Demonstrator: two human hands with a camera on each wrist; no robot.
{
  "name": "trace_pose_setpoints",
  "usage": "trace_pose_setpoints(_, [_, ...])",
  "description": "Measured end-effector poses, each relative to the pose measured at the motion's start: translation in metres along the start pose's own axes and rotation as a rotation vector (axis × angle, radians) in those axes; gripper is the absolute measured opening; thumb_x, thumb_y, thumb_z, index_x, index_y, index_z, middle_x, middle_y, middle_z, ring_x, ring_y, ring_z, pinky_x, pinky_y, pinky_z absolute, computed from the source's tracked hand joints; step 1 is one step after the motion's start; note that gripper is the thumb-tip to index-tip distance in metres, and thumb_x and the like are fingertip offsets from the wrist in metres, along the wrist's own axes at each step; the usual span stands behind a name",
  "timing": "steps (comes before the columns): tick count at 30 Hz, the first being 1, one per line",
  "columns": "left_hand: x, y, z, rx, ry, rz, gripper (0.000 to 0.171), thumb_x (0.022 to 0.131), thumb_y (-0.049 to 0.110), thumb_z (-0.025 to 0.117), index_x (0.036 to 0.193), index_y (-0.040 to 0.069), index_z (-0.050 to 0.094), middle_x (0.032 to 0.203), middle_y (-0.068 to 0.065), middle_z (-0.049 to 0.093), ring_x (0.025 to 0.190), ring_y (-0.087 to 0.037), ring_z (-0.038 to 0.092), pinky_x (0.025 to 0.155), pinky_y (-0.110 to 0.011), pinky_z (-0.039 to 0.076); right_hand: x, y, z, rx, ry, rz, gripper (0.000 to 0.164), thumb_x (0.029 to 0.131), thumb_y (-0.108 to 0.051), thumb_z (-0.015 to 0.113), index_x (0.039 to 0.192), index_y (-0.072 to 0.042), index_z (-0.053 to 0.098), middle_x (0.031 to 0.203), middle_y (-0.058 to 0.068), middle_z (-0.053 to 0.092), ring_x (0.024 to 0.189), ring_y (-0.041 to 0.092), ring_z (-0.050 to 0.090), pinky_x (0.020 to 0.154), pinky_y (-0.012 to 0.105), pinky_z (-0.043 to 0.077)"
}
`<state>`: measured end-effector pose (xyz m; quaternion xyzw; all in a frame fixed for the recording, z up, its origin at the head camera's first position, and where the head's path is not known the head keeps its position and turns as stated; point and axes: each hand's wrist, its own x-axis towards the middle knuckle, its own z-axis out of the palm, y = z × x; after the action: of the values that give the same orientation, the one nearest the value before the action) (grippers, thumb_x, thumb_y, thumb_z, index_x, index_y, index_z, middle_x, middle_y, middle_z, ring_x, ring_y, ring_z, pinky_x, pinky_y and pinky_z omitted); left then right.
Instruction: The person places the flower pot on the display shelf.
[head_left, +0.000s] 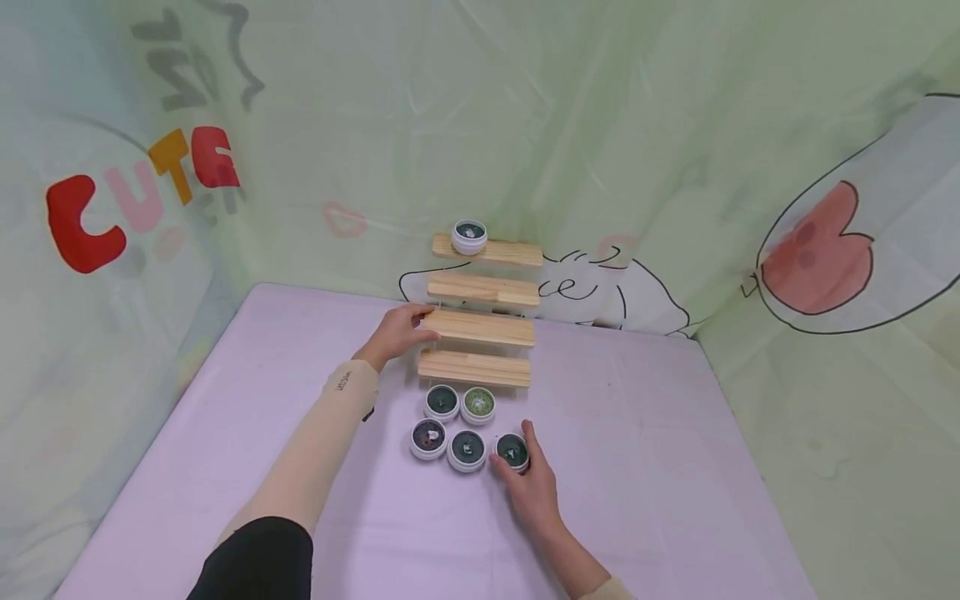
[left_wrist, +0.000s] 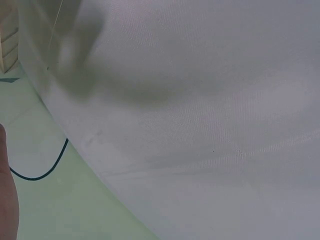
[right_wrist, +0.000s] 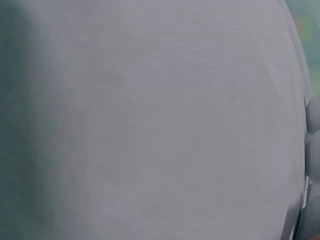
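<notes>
A tiered display rack (head_left: 480, 328) with several pale wooden steps stands at the back of the table. My left hand (head_left: 397, 335) grips the left end of one of its middle steps, thumb at the front. In the left wrist view only a strip of that hand (left_wrist: 9, 200) shows. With thumb and fingers around its sides, my right hand (head_left: 534, 490) holds a small round white jar (head_left: 512, 451) with a dark green top, upright at table level. Left of it sit a grey-green jar (head_left: 468, 450), a dark brown jar (head_left: 429, 438), a dark green jar (head_left: 442, 402) and a light green jar (head_left: 478, 404).
Another white jar (head_left: 469, 237) stands on the left part of the top step. A lilac cloth (head_left: 622, 467) covers the table. Printed curtains (head_left: 562, 125) hang close behind the rack and along both sides.
</notes>
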<state>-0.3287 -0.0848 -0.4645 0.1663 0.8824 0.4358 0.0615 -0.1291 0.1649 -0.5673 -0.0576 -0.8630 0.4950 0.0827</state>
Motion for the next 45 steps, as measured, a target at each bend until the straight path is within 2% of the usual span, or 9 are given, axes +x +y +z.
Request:
trace_pose_setpoints(7, [0.003,-0.005,0.001,-0.005,-0.004,0.001,0.062,0.088,0.017,0.075,0.139,-0.005,0.049,0.142,-0.022,0.049,0.131,-0.033,0.048,0.110,-0.035,0.042,0.014,-0.006,-0.007,0.024,-0.011,0.028,0.082,0.086,-0.025,0.076,0.153,-0.006,0.031,0.156,0.010,0.034,0.144,0.028,0.029,0.119,0.043,0.025])
trace_pose_setpoints(12, [0.004,-0.007,0.003,-0.012,-0.002,0.004,0.063,0.088,0.018,0.075,0.139,-0.005,0.049,0.143,-0.021,0.049,0.131,-0.033,0.048,0.110,-0.035,0.042,0.032,-0.021,-0.016,0.037,-0.005,0.028,0.083,0.087,-0.021,0.075,0.153,-0.003,0.028,0.158,0.013,0.030,0.145,0.029,0.026,0.119,0.043,0.025])
trace_pose_setpoints(19, [0.006,-0.008,0.004,-0.016,-0.002,0.002,0.062,0.088,0.018,0.075,0.139,-0.005,0.049,0.143,-0.021,0.049,0.131,-0.033,0.048,0.110,-0.035,0.042,0.059,-0.046,-0.032,0.063,0.003,0.040,0.084,0.089,-0.023,0.073,0.155,-0.006,0.025,0.160,0.008,0.025,0.146,0.024,0.024,0.119,0.038,0.026])
trace_pose_setpoints(33, [0.005,-0.003,0.002,0.001,-0.004,-0.007,0.063,0.088,0.019,0.075,0.140,-0.005,0.048,0.144,-0.021,0.048,0.131,-0.033,0.047,0.110,-0.035,0.042,0.113,-0.092,-0.046,0.053,0.006,-0.075,0.085,0.090,-0.028,0.072,0.155,-0.006,0.023,0.160,0.009,0.024,0.145,0.025,0.026,0.117,0.038,0.030])
trace_pose_setpoints(41, [0.005,-0.004,0.002,0.009,-0.011,-0.007,0.064,0.088,0.020,0.074,0.141,-0.005,0.048,0.144,-0.021,0.048,0.132,-0.032,0.047,0.110,-0.035,0.041,0.135,-0.115,-0.053,0.084,-0.014,-0.057,0.085,0.092,-0.030,0.070,0.157,-0.010,0.019,0.162,0.003,0.020,0.145,0.017,0.025,0.116,0.030,0.030])
trace_pose_setpoints(45, [0.004,-0.004,0.002,0.003,-0.015,-0.013,0.063,0.088,0.019,0.074,0.141,-0.005,0.048,0.144,-0.020,0.048,0.132,-0.032,0.047,0.110,-0.036,0.041,0.147,-0.125,-0.055,0.106,-0.004,-0.060,0.084,0.092,-0.030,0.070,0.157,-0.011,0.020,0.162,0.002,0.020,0.143,0.015,0.029,0.114,0.029,0.034])
